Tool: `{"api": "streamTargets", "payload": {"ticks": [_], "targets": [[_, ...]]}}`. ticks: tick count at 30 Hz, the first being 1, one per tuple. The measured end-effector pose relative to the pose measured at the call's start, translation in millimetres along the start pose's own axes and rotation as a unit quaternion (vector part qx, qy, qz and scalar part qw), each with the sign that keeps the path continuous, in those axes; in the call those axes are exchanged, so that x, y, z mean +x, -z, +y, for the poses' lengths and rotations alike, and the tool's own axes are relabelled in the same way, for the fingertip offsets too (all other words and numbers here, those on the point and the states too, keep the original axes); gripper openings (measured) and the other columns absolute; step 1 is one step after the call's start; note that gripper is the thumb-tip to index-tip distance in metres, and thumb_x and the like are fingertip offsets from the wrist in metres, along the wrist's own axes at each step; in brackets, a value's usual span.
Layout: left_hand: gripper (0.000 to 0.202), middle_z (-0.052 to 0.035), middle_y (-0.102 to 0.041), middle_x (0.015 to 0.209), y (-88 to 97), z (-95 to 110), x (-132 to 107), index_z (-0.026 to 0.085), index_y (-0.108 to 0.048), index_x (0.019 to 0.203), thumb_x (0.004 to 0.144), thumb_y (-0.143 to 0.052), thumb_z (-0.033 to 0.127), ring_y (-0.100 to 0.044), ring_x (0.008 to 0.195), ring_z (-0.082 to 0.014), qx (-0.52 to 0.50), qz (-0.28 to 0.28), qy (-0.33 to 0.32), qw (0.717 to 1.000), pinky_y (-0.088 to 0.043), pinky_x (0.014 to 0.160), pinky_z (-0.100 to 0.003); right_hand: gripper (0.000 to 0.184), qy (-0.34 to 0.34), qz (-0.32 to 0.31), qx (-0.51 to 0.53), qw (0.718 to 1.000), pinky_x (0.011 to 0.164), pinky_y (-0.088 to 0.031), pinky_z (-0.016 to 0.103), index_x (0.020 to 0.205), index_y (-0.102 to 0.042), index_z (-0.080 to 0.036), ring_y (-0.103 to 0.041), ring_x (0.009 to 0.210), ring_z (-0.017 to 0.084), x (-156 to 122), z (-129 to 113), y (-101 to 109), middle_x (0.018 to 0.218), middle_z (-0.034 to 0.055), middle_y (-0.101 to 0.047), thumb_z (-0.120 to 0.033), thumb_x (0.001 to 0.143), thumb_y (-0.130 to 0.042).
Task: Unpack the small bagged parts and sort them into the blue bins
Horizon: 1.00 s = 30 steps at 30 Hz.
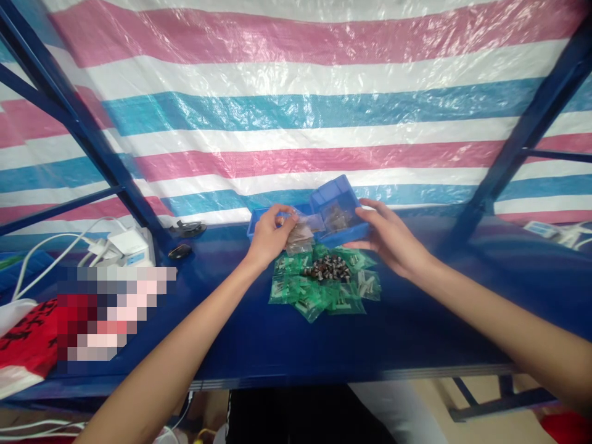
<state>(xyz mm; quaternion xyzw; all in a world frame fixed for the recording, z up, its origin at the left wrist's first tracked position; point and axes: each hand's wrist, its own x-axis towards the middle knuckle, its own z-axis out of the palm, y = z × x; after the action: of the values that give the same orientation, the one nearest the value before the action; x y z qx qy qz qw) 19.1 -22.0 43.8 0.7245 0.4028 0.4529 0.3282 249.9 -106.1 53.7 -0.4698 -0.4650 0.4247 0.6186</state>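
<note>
While the pink, white and blue striped tarp fills pretty much the whole background, everything's actually happening on the dark blue workbench in front of it. At the back edge of the bench sits a flat blue bin, and right beside it is a tilted blue bin, tipped up toward the camera. The right hand has that one by its right side, fingers on the upper edge and thumb underneath. The left hand is curled in front of the flat bin, pinching a clear plastic bag just below the tilted bin's mouth. Under both hands, a bunch of green bags lies spread on the bench, with a little pile of dark parts on top. Off left there's a white charger block.
</note>
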Motion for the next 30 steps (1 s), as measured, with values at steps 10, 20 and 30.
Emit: {"api": "streamTargets", "payload": {"ticks": [10,20,30], "targets": [[0.043,-0.0001,-0.064,0.07,5.0,6.1,-10.8,0.021,-0.063,0.124,0.094,-0.061,0.052,-0.058,0.059,-0.0155,0.209,-0.182,-0.042,0.96,-0.038,0.056,-0.027,0.068,0.102,0.035,-0.12,0.987,0.08,-0.065,0.044,0.139,-0.042,-0.031,-0.071,0.103,0.03,5.6,-1.2,5.8,0.119,0.0091,-0.071,-0.047,0.081,-0.074],[0.055,-0.0075,-0.068,0.102,-2.2,16.7,-17.2,0.021,-0.056,0.13,0.094,-0.059,0.062,-0.066,0.083,-0.0223,0.317,-0.12,-0.203,0.919,-0.047,0.064,-0.03,0.078,0.22,-0.102,-0.285,0.927,0.086,-0.061,0.049,0.155,-0.027,-0.028,-0.069,0.109,0.035,-1.2,-2.0,12.1,0.134,0.0142,-0.064,-0.041,0.089,-0.067],[0.074,-0.0112,-0.06,0.125,-13.1,3.8,-20.1,0.027,-0.042,0.146,0.086,-0.069,0.062,-0.067,0.094,-0.0267,0.309,-0.146,-0.216,0.914,-0.054,0.069,-0.035,0.081,0.346,-0.165,-0.448,0.808,0.083,-0.059,0.055,0.161,-0.022,-0.027,-0.069,0.102,0.037,1.7,-2.3,20.9,0.153,0.0186,-0.048,-0.039,0.091,-0.063]]}}
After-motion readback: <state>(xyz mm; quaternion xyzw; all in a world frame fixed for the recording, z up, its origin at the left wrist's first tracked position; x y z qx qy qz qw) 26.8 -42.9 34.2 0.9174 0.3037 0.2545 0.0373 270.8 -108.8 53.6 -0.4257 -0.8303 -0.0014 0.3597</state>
